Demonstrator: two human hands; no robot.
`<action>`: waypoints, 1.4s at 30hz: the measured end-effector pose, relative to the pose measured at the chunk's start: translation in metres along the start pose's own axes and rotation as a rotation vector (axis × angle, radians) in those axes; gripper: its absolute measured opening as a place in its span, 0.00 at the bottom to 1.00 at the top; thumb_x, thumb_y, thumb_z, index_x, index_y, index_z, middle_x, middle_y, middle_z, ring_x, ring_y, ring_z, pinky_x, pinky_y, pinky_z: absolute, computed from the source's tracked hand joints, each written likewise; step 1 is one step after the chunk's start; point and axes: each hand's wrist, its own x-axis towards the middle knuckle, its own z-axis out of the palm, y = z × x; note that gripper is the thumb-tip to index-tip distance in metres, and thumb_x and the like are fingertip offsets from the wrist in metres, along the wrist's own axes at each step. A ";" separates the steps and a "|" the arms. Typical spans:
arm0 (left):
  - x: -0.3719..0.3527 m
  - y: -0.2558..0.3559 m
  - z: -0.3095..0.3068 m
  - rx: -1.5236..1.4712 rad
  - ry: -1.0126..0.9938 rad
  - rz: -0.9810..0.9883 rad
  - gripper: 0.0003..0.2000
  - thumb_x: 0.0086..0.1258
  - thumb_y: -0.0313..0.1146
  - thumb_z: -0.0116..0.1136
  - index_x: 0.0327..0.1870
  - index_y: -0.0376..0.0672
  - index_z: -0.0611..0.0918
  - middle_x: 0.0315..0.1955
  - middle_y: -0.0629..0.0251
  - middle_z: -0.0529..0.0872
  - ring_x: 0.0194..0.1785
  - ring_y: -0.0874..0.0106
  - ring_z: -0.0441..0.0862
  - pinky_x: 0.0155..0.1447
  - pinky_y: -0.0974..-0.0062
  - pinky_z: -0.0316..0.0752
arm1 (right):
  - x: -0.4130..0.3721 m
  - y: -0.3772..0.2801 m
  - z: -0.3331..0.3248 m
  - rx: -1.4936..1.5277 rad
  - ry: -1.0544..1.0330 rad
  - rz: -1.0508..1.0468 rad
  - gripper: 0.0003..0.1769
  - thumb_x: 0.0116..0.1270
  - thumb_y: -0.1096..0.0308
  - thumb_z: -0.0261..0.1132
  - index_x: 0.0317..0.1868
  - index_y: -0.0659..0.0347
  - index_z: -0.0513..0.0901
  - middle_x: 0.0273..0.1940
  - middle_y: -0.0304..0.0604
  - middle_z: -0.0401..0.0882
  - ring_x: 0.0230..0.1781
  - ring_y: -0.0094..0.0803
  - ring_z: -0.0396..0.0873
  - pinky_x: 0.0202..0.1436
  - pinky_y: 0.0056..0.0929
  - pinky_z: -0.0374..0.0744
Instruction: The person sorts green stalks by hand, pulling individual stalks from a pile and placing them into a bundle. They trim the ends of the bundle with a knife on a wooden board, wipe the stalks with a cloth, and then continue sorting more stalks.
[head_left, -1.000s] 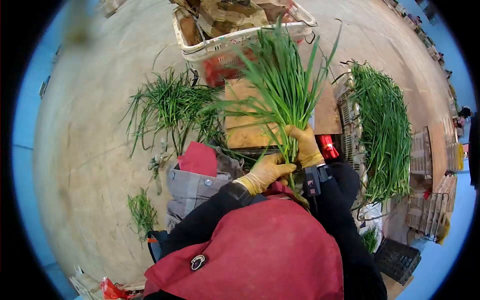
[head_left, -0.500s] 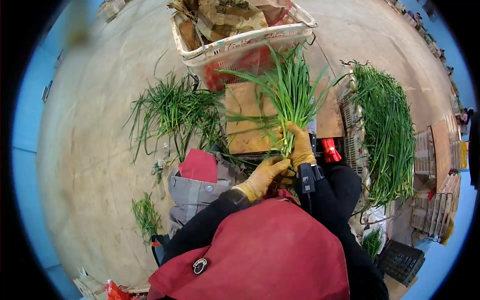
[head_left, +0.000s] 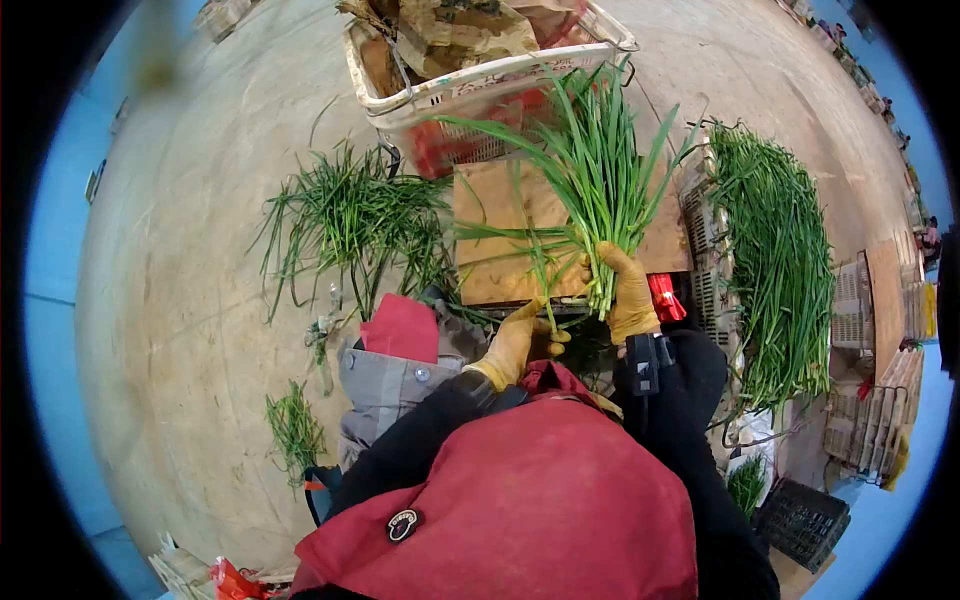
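Observation:
My right hand (head_left: 628,292), in a yellow glove, is closed round the lower stems of a green leafy bunch (head_left: 605,185), whose leaves fan upward over the brown board (head_left: 500,272). Lower and to the left, my gloved left hand (head_left: 517,342) pinches the base of a few loose stalks (head_left: 540,265), which stand apart from the bunch. Red ties (head_left: 665,298) lie just right of my right hand. A loose heap of green leaves (head_left: 350,205) is on the floor to the left.
A white crate (head_left: 490,75) with brown paper and red netting stands beyond the board. On the right, a long crate (head_left: 705,225) holds piled greens (head_left: 770,260). A black crate (head_left: 803,522) is at lower right; a small leaf pile (head_left: 293,433) lies at lower left.
My right hand has moved right with the bunch, away from my left hand. My left hand has shifted slightly left and down, and a few stalks in it are now separate from the bunch.

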 end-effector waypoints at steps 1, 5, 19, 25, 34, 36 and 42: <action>0.004 -0.001 -0.002 -0.003 -0.038 0.007 0.20 0.75 0.43 0.52 0.60 0.40 0.74 0.41 0.52 0.85 0.32 0.65 0.82 0.37 0.69 0.79 | -0.007 -0.003 0.002 -0.062 0.014 -0.023 0.17 0.65 0.64 0.65 0.49 0.67 0.80 0.32 0.41 0.82 0.24 0.27 0.80 0.23 0.25 0.81; 0.015 -0.007 -0.005 0.082 -0.106 0.114 0.18 0.75 0.44 0.52 0.57 0.40 0.76 0.38 0.59 0.85 0.32 0.67 0.81 0.36 0.71 0.78 | -0.025 0.003 0.001 -0.174 0.044 -0.035 0.13 0.64 0.73 0.62 0.48 0.66 0.78 0.32 0.44 0.83 0.22 0.32 0.80 0.26 0.29 0.81; 0.037 -0.024 -0.014 0.144 -0.208 0.129 0.12 0.70 0.28 0.53 0.53 0.39 0.77 0.38 0.68 0.81 0.34 0.76 0.80 0.35 0.80 0.76 | -0.036 0.073 -0.031 -0.266 0.206 0.150 0.21 0.59 0.79 0.66 0.53 0.64 0.74 0.36 0.43 0.81 0.27 0.32 0.80 0.26 0.32 0.80; 0.033 -0.023 -0.006 0.208 -0.221 0.148 0.12 0.68 0.26 0.53 0.51 0.38 0.76 0.35 0.67 0.79 0.33 0.76 0.78 0.34 0.80 0.75 | -0.032 0.075 -0.049 -0.197 0.127 0.333 0.19 0.57 0.78 0.67 0.50 0.63 0.78 0.38 0.41 0.82 0.30 0.32 0.81 0.31 0.31 0.81; 0.002 -0.004 0.023 0.484 -0.334 0.282 0.18 0.69 0.31 0.58 0.58 0.38 0.71 0.36 0.64 0.80 0.32 0.75 0.79 0.34 0.75 0.77 | -0.035 0.058 -0.060 -0.304 0.107 0.114 0.24 0.54 0.81 0.67 0.54 0.65 0.79 0.43 0.42 0.84 0.39 0.31 0.83 0.45 0.29 0.80; -0.006 0.005 0.022 0.686 -0.202 0.298 0.21 0.70 0.35 0.58 0.60 0.38 0.70 0.37 0.64 0.81 0.32 0.76 0.79 0.35 0.76 0.77 | -0.038 0.052 -0.056 -0.304 0.054 0.030 0.24 0.54 0.81 0.66 0.54 0.66 0.78 0.44 0.43 0.85 0.41 0.32 0.83 0.46 0.30 0.82; -0.007 0.026 0.015 0.367 -0.281 0.371 0.26 0.72 0.46 0.58 0.66 0.44 0.69 0.56 0.66 0.78 0.51 0.73 0.79 0.52 0.73 0.76 | -0.071 0.019 -0.032 -0.284 -0.068 0.008 0.27 0.56 0.80 0.66 0.58 0.67 0.75 0.48 0.47 0.83 0.45 0.37 0.83 0.45 0.37 0.86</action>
